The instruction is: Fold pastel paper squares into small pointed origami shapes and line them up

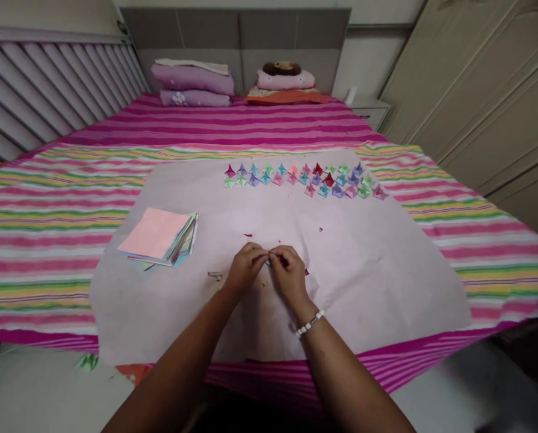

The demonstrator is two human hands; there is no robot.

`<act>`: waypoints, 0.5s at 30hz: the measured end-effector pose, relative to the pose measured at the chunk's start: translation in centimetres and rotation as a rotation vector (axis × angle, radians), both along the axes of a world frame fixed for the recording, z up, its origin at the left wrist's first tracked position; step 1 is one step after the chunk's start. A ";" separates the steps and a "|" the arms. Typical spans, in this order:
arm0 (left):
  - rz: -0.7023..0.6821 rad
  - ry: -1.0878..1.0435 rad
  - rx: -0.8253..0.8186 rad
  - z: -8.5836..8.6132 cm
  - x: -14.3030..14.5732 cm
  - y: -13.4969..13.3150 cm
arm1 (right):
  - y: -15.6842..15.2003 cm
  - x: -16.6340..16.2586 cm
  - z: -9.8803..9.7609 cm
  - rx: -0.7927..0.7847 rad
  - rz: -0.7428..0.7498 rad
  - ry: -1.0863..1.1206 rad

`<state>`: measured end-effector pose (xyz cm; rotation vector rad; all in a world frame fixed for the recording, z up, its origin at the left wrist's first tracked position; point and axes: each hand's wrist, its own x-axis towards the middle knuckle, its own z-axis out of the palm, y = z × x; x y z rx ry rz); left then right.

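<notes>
The bare left hand [245, 266] and right hand [290, 273] pinch a tiny bluish piece [268, 261]; a pink-topped stack of square paper sheets [157, 233] lies leftward, pointed multicoloured paper shapes [317, 180] beyond.

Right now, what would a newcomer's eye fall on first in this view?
Probably the rows of small, folded, many-coloured paper shapes across the far side of the large pale sheet, from its middle rightward. Then the pink-topped stack of square papers on its left, and the left hand and right hand near its middle, pinching a tiny bluish piece.
</notes>
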<state>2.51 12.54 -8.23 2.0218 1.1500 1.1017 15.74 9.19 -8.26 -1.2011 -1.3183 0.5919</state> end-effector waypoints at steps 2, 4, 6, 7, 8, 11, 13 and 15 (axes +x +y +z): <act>0.016 -0.011 0.011 -0.5 0.0 0.0 | 0.1 0.0 -0.2 -0.013 -0.002 -0.035; 0.027 -0.016 0.026 -0.7 0.0 0.0 | 0.2 0.0 -0.3 -0.025 -0.009 -0.063; 0.033 -0.020 0.036 -0.7 0.0 0.0 | 0.2 -0.1 -0.4 -0.040 -0.029 -0.077; 0.038 -0.028 0.035 -0.7 0.0 -0.1 | 0.2 -0.1 -0.4 -0.048 -0.044 -0.081; 0.045 -0.040 0.028 -0.6 0.0 -0.1 | 0.2 -0.1 -0.4 -0.058 -0.059 -0.080; 0.074 -0.090 -0.030 -0.5 -0.1 -0.3 | 0.1 -0.1 -0.4 -0.088 -0.092 -0.054; 0.098 -0.132 -0.093 -0.6 0.0 -0.4 | 0.1 -0.1 -0.4 -0.107 -0.102 -0.012; 0.134 -0.170 -0.151 -0.7 0.1 -0.4 | 0.1 -0.1 -0.5 -0.127 -0.112 0.039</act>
